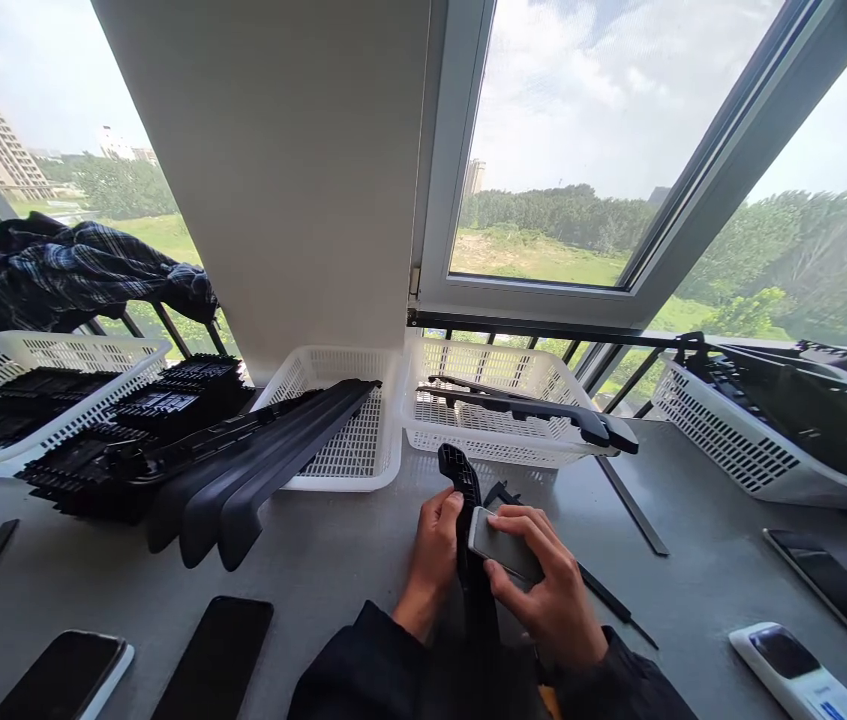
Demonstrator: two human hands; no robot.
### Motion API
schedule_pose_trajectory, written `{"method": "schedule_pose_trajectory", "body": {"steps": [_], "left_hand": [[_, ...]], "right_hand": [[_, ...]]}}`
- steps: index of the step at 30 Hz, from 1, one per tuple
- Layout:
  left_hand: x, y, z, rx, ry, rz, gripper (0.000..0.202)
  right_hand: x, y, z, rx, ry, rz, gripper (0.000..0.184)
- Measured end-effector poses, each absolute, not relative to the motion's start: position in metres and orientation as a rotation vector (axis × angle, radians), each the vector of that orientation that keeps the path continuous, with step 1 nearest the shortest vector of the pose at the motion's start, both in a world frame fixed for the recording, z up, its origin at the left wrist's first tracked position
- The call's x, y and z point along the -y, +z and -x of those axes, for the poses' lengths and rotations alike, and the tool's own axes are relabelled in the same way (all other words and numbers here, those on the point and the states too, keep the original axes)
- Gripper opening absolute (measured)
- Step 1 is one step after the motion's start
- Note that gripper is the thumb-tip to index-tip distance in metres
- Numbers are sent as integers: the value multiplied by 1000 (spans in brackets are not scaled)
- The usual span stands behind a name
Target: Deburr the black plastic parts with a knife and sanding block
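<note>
My left hand [434,555] grips a long black plastic part [468,540] that stands nearly upright in front of me, fingers wrapped round its left side. My right hand [547,580] pinches a small grey rectangular piece [502,545] and presses it against the right side of that black part. Both hands are low in the middle of the view, over a grey table [340,560]. Dark sleeves cover both wrists.
White mesh baskets stand along the window: one with long black trim strips [273,455] sticking out, one [498,405] with a black handle-like part, others at far left [33,380] and right [738,440]. Phones [63,675] and a white device [798,675] lie on the table.
</note>
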State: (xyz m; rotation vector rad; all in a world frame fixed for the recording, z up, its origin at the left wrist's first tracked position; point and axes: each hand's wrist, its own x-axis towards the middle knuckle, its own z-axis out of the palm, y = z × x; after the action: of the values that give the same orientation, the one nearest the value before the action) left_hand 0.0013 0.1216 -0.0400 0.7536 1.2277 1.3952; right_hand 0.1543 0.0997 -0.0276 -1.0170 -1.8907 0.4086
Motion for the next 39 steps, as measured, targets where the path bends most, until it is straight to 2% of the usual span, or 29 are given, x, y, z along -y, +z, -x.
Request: {"method": "schedule_pose_trajectory", "body": {"steps": [3,8,12,17,26,39], "left_hand": [[-124,-38,0,-1229,1416,-728,45],[-123,-37,-1,-1167,1337,-776,55],[-121,-43,1,-1237,1365,-684,51],[-126,-50,7,-1293,1416,-575,49],[-129,-49,5,-1300,1434,-575,52],[-117,-39,-2,-1301,1256,-779,52]], "right_hand": [[-98,-27,-153,1922,414,994,32],[-104,-33,-158,1842,377,1075,26],[-100,-30,-155,1890,440,1043,25],[-93,-17,-149,2018,529,897,37],[-101,-10,-160,2081,482,820,45],[-101,-16,-159,1984,318,925,39]]}}
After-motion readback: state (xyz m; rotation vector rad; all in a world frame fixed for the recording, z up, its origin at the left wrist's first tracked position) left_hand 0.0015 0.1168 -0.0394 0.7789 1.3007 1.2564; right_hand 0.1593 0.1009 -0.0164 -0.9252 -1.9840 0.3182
